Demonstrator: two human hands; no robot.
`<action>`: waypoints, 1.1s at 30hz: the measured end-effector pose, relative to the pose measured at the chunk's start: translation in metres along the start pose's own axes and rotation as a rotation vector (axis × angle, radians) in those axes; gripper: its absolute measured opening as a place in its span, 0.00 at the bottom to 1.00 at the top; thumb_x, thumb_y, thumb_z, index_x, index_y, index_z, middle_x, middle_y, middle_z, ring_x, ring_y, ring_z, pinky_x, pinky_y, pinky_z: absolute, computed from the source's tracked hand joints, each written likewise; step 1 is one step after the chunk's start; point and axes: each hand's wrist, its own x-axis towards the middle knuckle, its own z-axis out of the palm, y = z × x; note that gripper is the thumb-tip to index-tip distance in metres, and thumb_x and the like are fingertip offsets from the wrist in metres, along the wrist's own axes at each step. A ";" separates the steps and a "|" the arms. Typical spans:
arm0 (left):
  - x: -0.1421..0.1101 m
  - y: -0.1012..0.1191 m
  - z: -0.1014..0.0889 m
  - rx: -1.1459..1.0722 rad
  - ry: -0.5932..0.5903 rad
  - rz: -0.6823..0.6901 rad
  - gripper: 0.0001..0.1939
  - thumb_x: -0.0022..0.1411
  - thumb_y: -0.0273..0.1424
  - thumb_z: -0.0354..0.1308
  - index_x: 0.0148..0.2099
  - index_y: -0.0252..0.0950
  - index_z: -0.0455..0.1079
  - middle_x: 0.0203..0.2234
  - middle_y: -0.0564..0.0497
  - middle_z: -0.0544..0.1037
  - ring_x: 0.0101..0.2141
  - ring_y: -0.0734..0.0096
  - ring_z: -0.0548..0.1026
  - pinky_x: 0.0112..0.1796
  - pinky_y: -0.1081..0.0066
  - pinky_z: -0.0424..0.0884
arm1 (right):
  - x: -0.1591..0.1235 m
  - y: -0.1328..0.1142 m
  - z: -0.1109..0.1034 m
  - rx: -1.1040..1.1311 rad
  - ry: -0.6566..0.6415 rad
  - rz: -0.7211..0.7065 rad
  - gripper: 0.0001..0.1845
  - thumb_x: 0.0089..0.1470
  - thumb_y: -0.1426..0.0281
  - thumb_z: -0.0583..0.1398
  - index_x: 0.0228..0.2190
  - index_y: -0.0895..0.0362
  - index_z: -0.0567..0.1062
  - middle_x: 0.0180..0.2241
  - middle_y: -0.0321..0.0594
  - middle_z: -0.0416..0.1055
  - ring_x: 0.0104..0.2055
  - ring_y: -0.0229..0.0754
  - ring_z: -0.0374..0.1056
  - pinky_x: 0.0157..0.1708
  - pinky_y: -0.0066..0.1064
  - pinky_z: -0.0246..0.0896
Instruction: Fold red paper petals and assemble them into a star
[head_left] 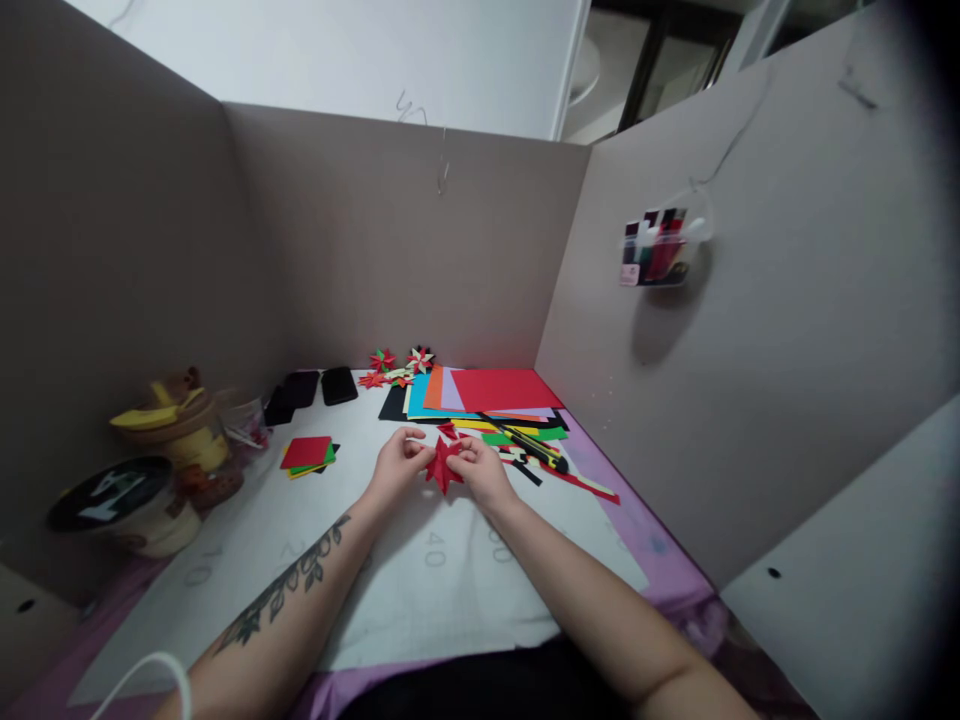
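Observation:
Both of my hands hold a red folded paper star (442, 464) just above the white mat (420, 580) at the middle of the desk. My left hand (397, 462) pinches its left side with closed fingers. My right hand (482, 470) grips its right side, fingers curled. A small red paper piece (448, 431) lies just behind the star. Behind my hands lies a stack of coloured paper sheets (495, 392) with a red sheet on top. A yellow and black cutter (536, 448) rests on paper strips to the right.
Finished paper stars (396, 368) sit at the back. Small red and green squares (307, 455) lie at the left, near two black objects (319, 387). Jars and a cup (161, 450) stand far left. Cardboard walls enclose the desk; a holder of tubes (660, 250) hangs on the right wall.

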 end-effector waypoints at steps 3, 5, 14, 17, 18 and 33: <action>0.000 -0.003 -0.001 0.030 -0.016 0.035 0.17 0.47 0.34 0.59 0.39 0.35 0.60 0.18 0.59 0.67 0.20 0.76 0.68 0.24 0.75 0.63 | -0.001 0.001 0.001 -0.059 -0.012 0.031 0.15 0.35 0.68 0.65 0.28 0.58 0.69 0.16 0.28 0.66 0.17 0.34 0.62 0.21 0.25 0.57; 0.001 -0.006 -0.001 0.076 -0.028 0.068 0.16 0.48 0.33 0.58 0.39 0.35 0.61 0.19 0.59 0.68 0.20 0.76 0.67 0.24 0.76 0.62 | -0.002 0.002 0.003 -0.064 -0.016 0.058 0.16 0.34 0.68 0.65 0.29 0.58 0.69 0.17 0.29 0.67 0.18 0.35 0.63 0.21 0.26 0.57; -0.001 -0.012 0.009 0.151 -0.035 0.119 0.16 0.47 0.32 0.58 0.40 0.35 0.64 0.22 0.56 0.70 0.25 0.74 0.70 0.28 0.75 0.64 | 0.000 0.002 0.003 0.021 0.051 0.047 0.18 0.33 0.68 0.65 0.29 0.56 0.66 0.20 0.29 0.68 0.19 0.34 0.63 0.22 0.25 0.58; -0.001 -0.014 0.010 0.127 -0.025 0.121 0.15 0.48 0.32 0.58 0.40 0.36 0.63 0.22 0.57 0.71 0.25 0.74 0.70 0.28 0.75 0.64 | 0.000 0.001 0.003 0.046 0.052 0.042 0.18 0.34 0.69 0.65 0.30 0.55 0.65 0.21 0.29 0.68 0.20 0.35 0.64 0.22 0.25 0.59; -0.001 -0.014 0.010 0.117 -0.023 0.120 0.15 0.48 0.32 0.58 0.40 0.36 0.63 0.21 0.57 0.71 0.24 0.74 0.70 0.28 0.75 0.64 | -0.001 0.001 0.004 0.059 0.057 0.038 0.19 0.34 0.69 0.64 0.31 0.55 0.64 0.21 0.29 0.68 0.21 0.35 0.64 0.22 0.25 0.59; 0.032 -0.019 -0.008 0.248 0.003 0.069 0.14 0.53 0.39 0.54 0.39 0.35 0.67 0.30 0.49 0.75 0.30 0.67 0.74 0.30 0.70 0.69 | 0.038 -0.035 -0.071 0.189 0.479 -0.120 0.22 0.29 0.72 0.64 0.30 0.55 0.62 0.20 0.28 0.67 0.19 0.36 0.65 0.22 0.27 0.61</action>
